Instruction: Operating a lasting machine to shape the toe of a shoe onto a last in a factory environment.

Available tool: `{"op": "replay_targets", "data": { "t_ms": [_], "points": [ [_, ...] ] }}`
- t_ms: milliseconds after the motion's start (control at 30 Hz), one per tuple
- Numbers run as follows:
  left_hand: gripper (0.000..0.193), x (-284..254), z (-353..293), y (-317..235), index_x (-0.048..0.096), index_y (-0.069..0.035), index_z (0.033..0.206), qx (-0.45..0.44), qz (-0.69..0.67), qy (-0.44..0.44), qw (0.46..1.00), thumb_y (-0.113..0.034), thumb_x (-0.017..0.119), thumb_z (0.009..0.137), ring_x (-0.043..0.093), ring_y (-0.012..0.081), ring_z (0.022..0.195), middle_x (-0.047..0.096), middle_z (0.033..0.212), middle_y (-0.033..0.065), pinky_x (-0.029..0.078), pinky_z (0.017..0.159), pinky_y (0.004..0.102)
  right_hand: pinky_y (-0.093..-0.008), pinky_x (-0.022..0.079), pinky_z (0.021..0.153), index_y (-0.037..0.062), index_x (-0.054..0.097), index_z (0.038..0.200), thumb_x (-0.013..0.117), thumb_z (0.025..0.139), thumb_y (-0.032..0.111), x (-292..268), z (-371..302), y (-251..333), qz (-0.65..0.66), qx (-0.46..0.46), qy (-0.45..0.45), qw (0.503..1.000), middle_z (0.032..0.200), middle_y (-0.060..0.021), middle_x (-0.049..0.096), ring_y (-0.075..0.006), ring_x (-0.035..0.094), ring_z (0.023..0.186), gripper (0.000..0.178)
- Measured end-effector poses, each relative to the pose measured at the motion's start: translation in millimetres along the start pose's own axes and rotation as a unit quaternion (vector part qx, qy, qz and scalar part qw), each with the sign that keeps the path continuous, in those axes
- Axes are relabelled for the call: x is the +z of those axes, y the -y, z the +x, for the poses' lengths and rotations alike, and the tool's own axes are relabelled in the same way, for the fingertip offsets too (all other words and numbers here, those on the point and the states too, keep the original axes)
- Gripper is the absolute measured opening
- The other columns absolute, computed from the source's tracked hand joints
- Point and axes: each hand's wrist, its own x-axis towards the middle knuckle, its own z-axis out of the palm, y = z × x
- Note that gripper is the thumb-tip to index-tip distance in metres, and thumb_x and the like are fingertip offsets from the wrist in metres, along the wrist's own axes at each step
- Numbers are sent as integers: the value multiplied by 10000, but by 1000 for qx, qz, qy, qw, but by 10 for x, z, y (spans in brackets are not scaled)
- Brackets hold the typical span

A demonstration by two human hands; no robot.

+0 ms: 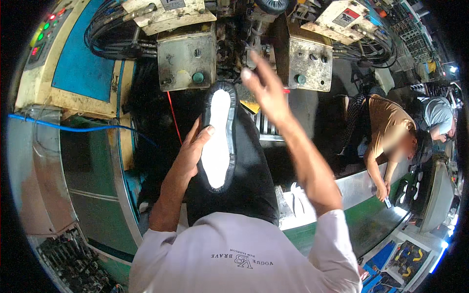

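A black shoe upper [219, 139] with a white sole-side insole facing up lies over my lap, its gathered black edge folded in around the white. My left hand [190, 152] is closed on the shoe's left side, the thumb resting on the white face and the fingers hidden beneath. My right hand [267, 93] is raised to the right of the shoe's upper end, in front of the machine [256, 36]. Its fingers are stretched and apart, slightly blurred, and nothing shows in them.
Two worn metal control boxes [186, 58] with green buttons flank the machine. A blue-panelled cabinet [84, 53] with lit buttons is at far left. Right of me runs a green conveyor belt [312, 241] carrying white insole-shaped pieces [296, 201]. Another person [386, 117] works beside it.
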Motion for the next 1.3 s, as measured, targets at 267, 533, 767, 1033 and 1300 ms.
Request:
{"op": "replay_targets", "data": {
  "t_ms": [267,533,767,1033,1300],
  "points": [
    [817,-132,-892,538,210,-105,1751,67,-152,119,979,-149,634,1054,447,252,1513,429,1679,118,356,1257,405,-404,507,1084,89,526,1542,651,1065,573,917,-1125,-146,452,278,11,847,1394,-79,656,-220,617,1248,690],
    [768,-1133,-1555,1163,387,-38,1675,91,-153,-185,966,-322,678,1023,555,235,1373,577,1535,134,422,1179,385,-423,552,1097,39,358,1687,665,1101,368,973,-1649,-325,356,325,163,861,1565,-191,569,-288,679,1285,739],
    [920,-3411,-1337,442,367,-78,1682,299,143,-460,824,-18,783,864,630,303,1296,614,1501,178,534,1068,431,-454,627,948,5,624,1416,755,1039,284,676,-2026,-782,327,387,104,856,1233,-164,759,-323,764,1068,487],
    [461,-3571,-2310,4,616,20,1486,197,127,-466,853,-27,664,1030,711,246,1198,743,1320,159,559,1053,361,-438,623,968,-8,654,1415,715,1064,218,880,-1765,-815,290,329,170,882,1242,-168,771,-315,771,1054,422],
    [372,-2323,-4567,2047,641,38,1435,193,-22,-609,769,-17,624,1068,730,223,1157,736,1310,158,590,1025,362,-479,480,1214,-53,558,1497,593,1119,176,779,-1652,-1328,231,340,271,871,1474,-235,634,-354,628,1369,444]
  ]
}}
